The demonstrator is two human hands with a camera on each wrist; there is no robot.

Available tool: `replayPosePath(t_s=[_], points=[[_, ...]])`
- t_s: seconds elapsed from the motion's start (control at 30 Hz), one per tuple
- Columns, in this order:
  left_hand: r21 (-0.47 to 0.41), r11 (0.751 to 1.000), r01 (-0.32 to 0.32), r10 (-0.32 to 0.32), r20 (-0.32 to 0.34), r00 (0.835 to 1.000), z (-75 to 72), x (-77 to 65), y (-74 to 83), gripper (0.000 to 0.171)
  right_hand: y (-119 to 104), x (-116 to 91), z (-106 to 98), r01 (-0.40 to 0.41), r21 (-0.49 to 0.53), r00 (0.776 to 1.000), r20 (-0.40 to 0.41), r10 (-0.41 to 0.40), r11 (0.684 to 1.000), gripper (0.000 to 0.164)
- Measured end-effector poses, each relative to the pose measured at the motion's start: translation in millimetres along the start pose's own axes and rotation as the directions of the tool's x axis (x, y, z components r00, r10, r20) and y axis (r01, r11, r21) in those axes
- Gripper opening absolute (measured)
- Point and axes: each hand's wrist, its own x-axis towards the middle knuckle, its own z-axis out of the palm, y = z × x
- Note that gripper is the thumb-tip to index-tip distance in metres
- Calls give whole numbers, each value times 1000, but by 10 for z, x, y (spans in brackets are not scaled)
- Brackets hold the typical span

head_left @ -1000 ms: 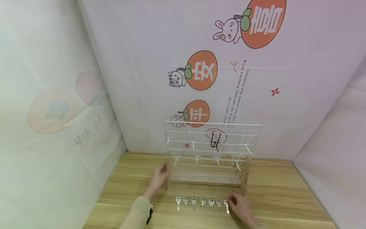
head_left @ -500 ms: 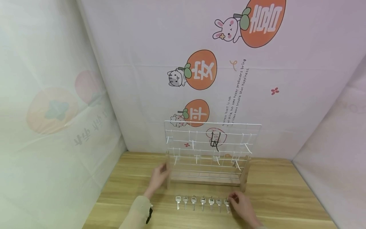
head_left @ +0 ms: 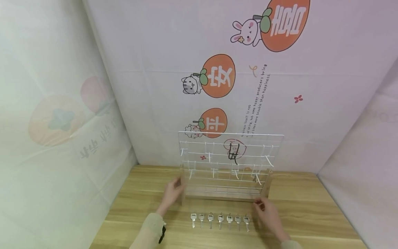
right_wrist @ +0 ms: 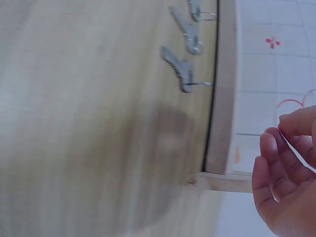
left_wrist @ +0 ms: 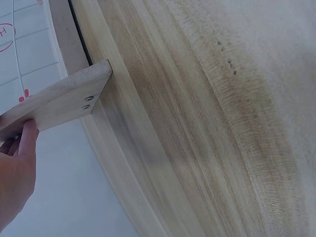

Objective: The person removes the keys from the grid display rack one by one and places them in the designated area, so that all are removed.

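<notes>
My left hand (head_left: 172,192) holds the left wooden upright of a white wire rack (head_left: 231,134). In the left wrist view, fingers (left_wrist: 29,140) lie against that wooden upright (left_wrist: 66,96). My right hand (head_left: 268,212) hovers in front of the rack's right upright, up and to the right of a row of several silver keys (head_left: 220,218). In the right wrist view, its thumb and fingertips come together beside the wire panel, with nothing visible between them. The nearest key (right_wrist: 181,71) with its ring lies on the table beside the rack's base.
White hooks (head_left: 209,156) and one black hook (head_left: 233,154) hang on the wire grid. A small key (head_left: 255,178) hangs at the lower right hook. A printed cloth wall (head_left: 155,103) stands close behind the rack on the wooden table (head_left: 311,207).
My right hand has moved away from the rightmost key, up and right toward the rack's right upright. That key stays in the row. The left hand has not moved.
</notes>
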Motion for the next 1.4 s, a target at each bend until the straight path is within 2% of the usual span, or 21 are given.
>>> replayPosePath(t_s=[0.3, 0.63, 0.8, 1.17, 1.4], points=[[16, 1000, -4, 4, -3, 1000, -4, 7, -11, 53, -163, 163, -183, 45, -14, 996, -75, -46, 999, 13], [4, 1000, -5, 5, 8, 1000, -7, 7, -39, 55, -316, 307, -343, -9, 36, 992, -124, 13, 999, 12], [-1, 1000, -11, 11, 9, 1000, -4, 6, -42, 55, -344, 373, -373, -19, 66, 986, -162, 29, 998, 15], [17, 1000, -15, 15, -5, 1000, -4, 12, -39, 54, -436, 466, -420, -35, 47, 983, -176, 42, 998, 22], [-18, 1000, -8, 8, 1, 1000, -1, 4, -46, 56, -452, 501, -408, -21, 54, 978, -206, 32, 998, 22]])
